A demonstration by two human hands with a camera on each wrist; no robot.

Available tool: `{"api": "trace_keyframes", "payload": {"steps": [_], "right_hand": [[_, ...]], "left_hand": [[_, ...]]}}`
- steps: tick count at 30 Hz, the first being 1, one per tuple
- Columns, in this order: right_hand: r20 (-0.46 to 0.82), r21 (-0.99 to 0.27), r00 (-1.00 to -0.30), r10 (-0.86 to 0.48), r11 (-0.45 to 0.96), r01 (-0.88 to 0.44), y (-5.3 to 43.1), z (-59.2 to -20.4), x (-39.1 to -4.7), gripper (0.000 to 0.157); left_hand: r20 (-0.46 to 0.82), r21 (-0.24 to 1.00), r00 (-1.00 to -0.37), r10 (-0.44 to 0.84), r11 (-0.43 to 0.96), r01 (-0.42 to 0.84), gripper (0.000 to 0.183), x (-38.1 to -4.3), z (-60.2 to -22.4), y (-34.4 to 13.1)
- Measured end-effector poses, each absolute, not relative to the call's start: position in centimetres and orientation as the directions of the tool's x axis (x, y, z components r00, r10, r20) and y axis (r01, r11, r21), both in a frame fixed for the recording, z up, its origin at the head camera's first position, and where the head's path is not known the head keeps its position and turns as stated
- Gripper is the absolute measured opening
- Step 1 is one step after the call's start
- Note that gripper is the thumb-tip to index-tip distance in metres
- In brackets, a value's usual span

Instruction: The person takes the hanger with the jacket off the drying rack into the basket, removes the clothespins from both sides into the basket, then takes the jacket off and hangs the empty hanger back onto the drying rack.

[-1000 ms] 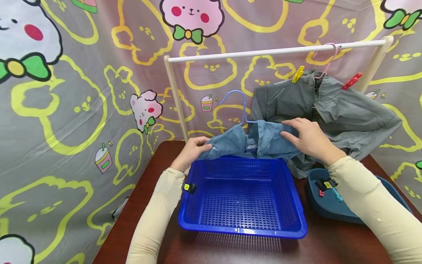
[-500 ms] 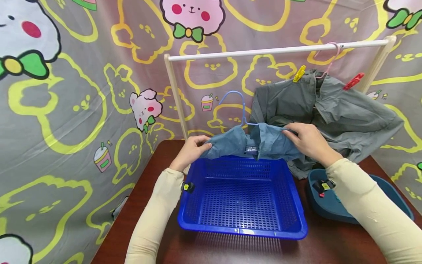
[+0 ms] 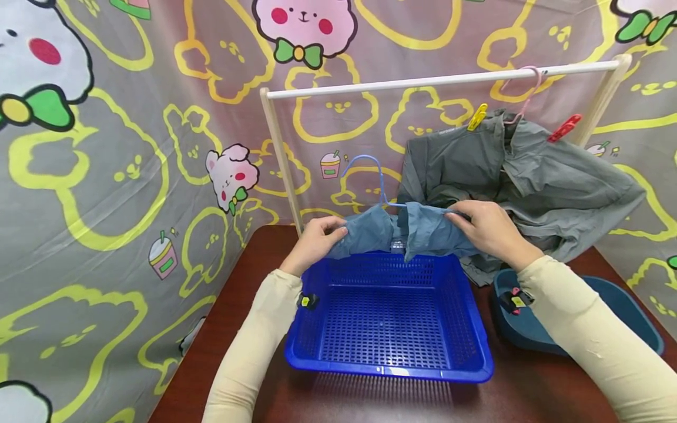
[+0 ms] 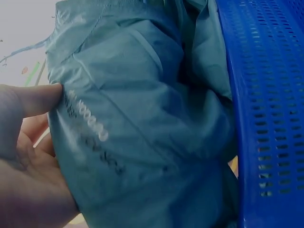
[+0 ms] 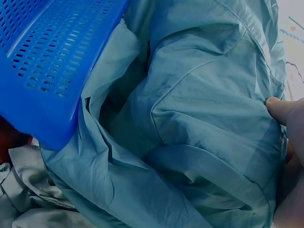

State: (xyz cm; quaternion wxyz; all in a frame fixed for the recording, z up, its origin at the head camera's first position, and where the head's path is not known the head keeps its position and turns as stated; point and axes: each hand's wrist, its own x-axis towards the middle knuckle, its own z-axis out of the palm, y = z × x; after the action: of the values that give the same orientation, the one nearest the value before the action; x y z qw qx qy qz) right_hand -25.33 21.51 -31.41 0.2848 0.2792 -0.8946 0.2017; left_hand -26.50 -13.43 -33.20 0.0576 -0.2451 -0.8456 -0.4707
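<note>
I located the thin blue fabric garment above the far rim of the blue perforated plastic basket, its lower part hanging behind that rim. The slim light-blue hanger met its upper edge; I could not tell how far the hanger's arms ran inside the cloth.

Left hand: fingers pinched the garment's left edge, thumb on the near face. Right hand: thumb and fingers pinched the right upper edge beside the hanger bar.

Beyond these, the grey fabric garment hung on a pink hanger from the white rail, secured by a yellow clip and a red clip. I judged that portion complete.

The light-blue hook stood free below the rail, and I saw no clip on the blue cloth. Outstanding, in my judgement: seating, clipping, hanging. A dark teal tray stood right of the basket on the reddish-brown bench.
</note>
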Motion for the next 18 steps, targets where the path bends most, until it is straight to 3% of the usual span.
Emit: {"api": "trace_keyframes", "payload": {"steps": [12,18], "right_hand": [[0.600,-0.202,-0.697,-0.392,0.769,-0.606,20.8,-31.8,-25.1,0.010],[0.588,-0.196,-0.700,-0.406,0.768,-0.610,20.7,-32.0,-25.3,0.009]], "left_hand": [[0.343,0.815,-0.875,0.341,0.355,0.458,0.024,-27.0,-33.2,-11.7],[0.374,0.785,-0.844,0.384,0.353,0.508,0.027,-27.1,-32.9,-11.0]]}}
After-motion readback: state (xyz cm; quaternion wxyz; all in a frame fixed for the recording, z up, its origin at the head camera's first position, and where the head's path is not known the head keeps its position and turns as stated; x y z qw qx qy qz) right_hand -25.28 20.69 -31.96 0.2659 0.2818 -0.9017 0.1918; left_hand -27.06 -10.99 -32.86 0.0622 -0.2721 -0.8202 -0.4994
